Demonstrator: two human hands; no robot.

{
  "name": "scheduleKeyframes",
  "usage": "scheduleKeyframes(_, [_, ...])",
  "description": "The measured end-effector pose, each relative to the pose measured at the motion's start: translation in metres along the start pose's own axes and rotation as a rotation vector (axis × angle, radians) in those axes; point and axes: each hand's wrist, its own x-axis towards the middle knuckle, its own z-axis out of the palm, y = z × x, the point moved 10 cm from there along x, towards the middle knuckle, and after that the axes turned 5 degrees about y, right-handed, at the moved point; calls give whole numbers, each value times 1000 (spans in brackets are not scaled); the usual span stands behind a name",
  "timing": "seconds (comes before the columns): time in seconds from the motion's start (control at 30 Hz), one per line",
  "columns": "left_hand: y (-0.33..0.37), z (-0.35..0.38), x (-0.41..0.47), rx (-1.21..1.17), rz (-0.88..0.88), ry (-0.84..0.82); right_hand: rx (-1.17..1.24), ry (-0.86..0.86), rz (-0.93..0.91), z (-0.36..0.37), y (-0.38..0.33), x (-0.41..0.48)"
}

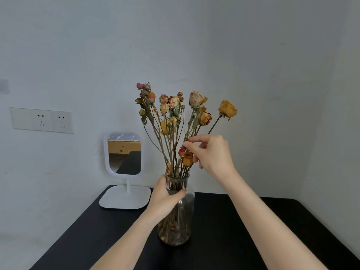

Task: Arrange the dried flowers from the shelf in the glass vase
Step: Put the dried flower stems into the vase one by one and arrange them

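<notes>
**Hands at the vase**

Left hand [165,194] grips the neck of the glass vase [182,223] on the black worktop [93,240]. Right hand [213,155] pinches one stem of the dried flowers [175,114], neighbouring stems crowding it. A white mirror [124,152] stands behind-left, near wall sockets [41,120].

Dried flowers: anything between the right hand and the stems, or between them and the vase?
Nothing visible. The right hand pinches a stem of the dried flowers above the glass vase, where the stems stand. The left hand grips its neck. The mirror stands apart, back left.

Flowers [194,99] in vase [187,211], fingers [196,139] perhaps on stems [214,125]
</notes>
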Motion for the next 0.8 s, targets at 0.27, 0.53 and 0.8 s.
scheduleKeyframes(0.27, [6,-2,4,3,-96,-132,31,-47,118,-35,25,-22])
scheduleKeyframes(0.53, [23,-6,-8,14,-55,-15,-32,-68,348,-74,109,-66])
scheduleKeyframes(0.8, [22,-20,-103,-53,11,440,-274,-22,646,-148,228,-138])
